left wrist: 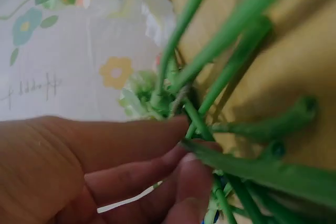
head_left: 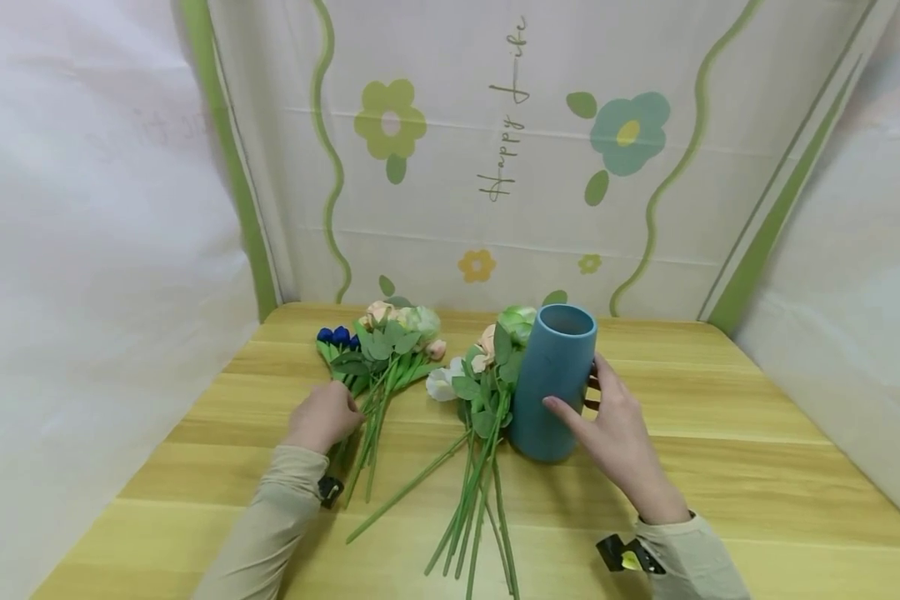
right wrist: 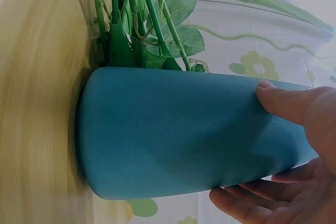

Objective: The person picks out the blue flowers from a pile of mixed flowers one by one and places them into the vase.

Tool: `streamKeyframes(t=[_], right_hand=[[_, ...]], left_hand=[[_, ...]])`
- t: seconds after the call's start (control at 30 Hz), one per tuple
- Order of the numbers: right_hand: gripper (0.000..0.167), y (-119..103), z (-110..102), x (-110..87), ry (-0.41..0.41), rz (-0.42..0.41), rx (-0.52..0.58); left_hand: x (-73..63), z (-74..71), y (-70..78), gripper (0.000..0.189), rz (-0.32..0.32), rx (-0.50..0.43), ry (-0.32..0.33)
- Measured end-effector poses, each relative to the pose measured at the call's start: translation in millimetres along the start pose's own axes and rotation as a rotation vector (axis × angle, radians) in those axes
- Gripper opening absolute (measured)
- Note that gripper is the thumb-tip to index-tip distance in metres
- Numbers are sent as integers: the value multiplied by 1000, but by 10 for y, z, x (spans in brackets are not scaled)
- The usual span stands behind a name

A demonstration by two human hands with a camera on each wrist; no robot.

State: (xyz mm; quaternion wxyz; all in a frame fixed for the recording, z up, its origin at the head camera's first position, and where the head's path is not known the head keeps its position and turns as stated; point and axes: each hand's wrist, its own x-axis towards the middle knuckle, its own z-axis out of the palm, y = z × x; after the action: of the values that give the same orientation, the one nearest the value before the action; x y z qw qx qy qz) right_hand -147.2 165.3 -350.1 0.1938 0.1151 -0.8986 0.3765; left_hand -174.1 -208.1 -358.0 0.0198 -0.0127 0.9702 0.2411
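The worktop [head_left: 720, 450] is faced in yellow, wood-grained boards with a smooth sheen, and behind its far edge is hung a pale, creased cloth [head_left: 435, 200], printed with rounded flowers, wavy green lines and lettering. Slender green stems, broad toothed leaves and ruffled petals are seen in two loose bunches. In the left bunch [head_left: 381, 346], laid towards the far left corner, peach and pale green blossoms are set beside smooth, dark blue buds [head_left: 341, 336]. In the right bunch [head_left: 484, 423], white, peach and green heads are pointed at the far edge, and the stems are fanned towards the near edge.

The vase [head_left: 551, 383] is stood right of the worktop's middle, closer to the far edge than to the near one, just beside the right bunch. It is coloured a matte, muted blue; its wall is smooth and undecorated, narrowed towards a round rim and softly curved at the base. It is grasped by the right hand [head_left: 618, 433], the thumb laid across its wall and the fingers curved round the other side. By the left hand [head_left: 326, 414], a green part of the left bunch is pinched; whether stem or leaf cannot be told.
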Motion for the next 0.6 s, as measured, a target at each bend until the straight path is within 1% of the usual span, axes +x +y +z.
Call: streamKeyframes(t=[0.1, 0.2, 0.3, 0.43, 0.6], right_hand=[[94, 2, -4, 1, -2, -3, 0], [94, 4, 8, 9, 2, -9, 7], [95, 5, 15, 18, 7, -14, 10], [94, 3, 14, 19, 12, -17, 10], [93, 14, 16, -4, 17, -18, 14]], left_hand=[[2, 13, 14, 44, -19, 12, 25], [0, 16, -2, 43, -38, 31, 56], [-10, 0, -2, 43, -42, 45, 95], [-35, -26, 25, 46, -19, 47, 126], [-66, -25, 34, 49, 9, 17, 160]])
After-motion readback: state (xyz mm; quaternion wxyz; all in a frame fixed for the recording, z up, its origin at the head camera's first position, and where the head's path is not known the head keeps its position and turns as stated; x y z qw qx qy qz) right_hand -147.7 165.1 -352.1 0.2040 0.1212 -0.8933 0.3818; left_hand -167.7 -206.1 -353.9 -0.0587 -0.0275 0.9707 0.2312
